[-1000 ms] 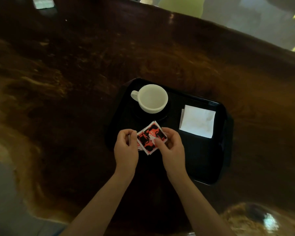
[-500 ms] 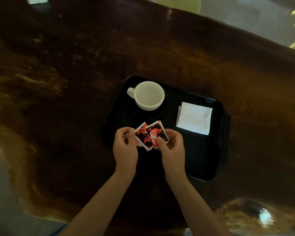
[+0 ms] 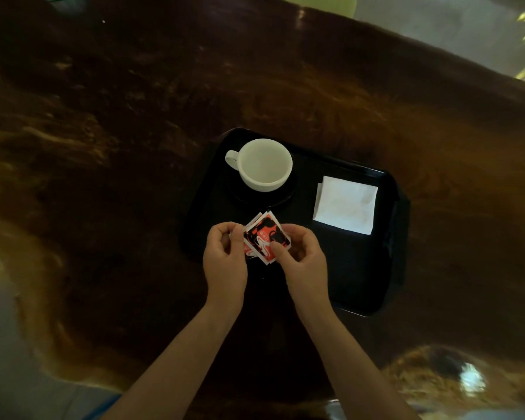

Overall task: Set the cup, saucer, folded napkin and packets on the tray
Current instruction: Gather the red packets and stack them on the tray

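**Packets in Both Hands Over the Tray**

The left hand (image 3: 224,263) and the right hand (image 3: 305,263) are meeting over the near left part of the tray (image 3: 349,268). Both are pinching a small fan of packets (image 3: 265,236) between them. The packets are red, black and white, and they are overlapping one another, so their number is hard to tell. The left hand is gripping their left edge with curled fingers. The right hand is pressing its thumb onto the top packet, with its other fingers curled beneath. Whether the packets are touching the tray floor or hanging just above it cannot be told from this view.

The black tray is lying on the dark wooden surface (image 3: 118,147), turned at a slant to the person. In its far left corner the white cup (image 3: 264,165) is standing upright on a dark saucer (image 3: 262,200). The cup is showing an empty inside, and its handle is pointing to the left. The packets are sitting just beside the near edge of the saucer. The white folded napkin (image 3: 346,204) is lying flat in the far right part of the tray, well apart from the cup and from the hands.

Both bare forearms are reaching in from the bottom edge. Beyond the far edge of the surface a pale floor is showing, and a green shape (image 3: 315,1) is peeking in at the top.
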Motion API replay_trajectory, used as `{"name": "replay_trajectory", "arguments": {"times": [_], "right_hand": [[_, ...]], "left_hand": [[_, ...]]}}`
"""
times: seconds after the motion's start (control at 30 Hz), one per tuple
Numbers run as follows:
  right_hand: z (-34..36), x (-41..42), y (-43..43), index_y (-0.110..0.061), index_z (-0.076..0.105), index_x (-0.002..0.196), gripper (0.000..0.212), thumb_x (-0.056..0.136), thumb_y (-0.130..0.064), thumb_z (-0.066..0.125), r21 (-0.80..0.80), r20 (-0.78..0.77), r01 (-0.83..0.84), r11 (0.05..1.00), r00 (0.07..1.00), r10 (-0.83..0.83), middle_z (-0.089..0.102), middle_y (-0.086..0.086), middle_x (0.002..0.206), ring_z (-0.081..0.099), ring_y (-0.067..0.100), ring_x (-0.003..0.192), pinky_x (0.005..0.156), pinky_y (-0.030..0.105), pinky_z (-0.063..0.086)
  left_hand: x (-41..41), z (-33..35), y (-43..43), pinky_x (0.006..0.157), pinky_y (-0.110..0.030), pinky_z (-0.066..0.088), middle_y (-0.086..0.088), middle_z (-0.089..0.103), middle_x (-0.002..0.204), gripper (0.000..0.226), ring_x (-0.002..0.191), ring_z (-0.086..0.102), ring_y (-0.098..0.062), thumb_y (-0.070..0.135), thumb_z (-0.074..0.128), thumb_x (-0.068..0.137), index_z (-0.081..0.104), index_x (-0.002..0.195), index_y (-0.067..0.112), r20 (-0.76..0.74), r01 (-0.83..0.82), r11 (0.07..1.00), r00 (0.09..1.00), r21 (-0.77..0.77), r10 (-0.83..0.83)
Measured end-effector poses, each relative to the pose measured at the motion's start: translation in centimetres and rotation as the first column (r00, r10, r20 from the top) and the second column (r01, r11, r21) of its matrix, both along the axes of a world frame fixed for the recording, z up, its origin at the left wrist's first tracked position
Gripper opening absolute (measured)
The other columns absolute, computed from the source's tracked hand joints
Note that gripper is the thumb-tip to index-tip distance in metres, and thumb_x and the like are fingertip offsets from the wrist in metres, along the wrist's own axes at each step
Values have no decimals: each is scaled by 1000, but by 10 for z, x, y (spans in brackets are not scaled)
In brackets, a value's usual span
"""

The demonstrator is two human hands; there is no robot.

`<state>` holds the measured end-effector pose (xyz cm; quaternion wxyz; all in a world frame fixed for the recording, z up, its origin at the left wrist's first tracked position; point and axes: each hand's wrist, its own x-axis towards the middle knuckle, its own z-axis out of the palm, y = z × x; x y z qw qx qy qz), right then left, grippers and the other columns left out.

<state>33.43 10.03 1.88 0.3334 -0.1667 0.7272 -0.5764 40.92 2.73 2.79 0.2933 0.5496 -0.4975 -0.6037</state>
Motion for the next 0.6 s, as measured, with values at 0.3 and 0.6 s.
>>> {"name": "replay_trajectory", "arguments": {"times": [0.3, 0.6], "right_hand": [[11, -29, 0, -28, 48, 118, 41, 87, -1, 54, 101, 229, 47, 994, 971, -69, 60, -6, 101, 65, 11, 87, 65, 20, 55], [19, -33, -6, -20, 52, 92, 8, 90, -13, 56, 174, 302, 109, 979, 940, -158, 66, 1, 93, 68, 10, 77, 66, 23, 57]], "left_hand": [[5, -9, -2, 78, -28, 52, 9, 60, 90, 15, 89, 62, -8, 24, 48, 93, 52, 84, 35, 82, -41, 999, 996, -9, 42], [6, -13, 1, 76, -26, 52, 7, 61, 91, 14, 88, 63, -7, 23, 48, 93, 52, 84, 33, 92, -57, 998, 994, 21, 55]]}}
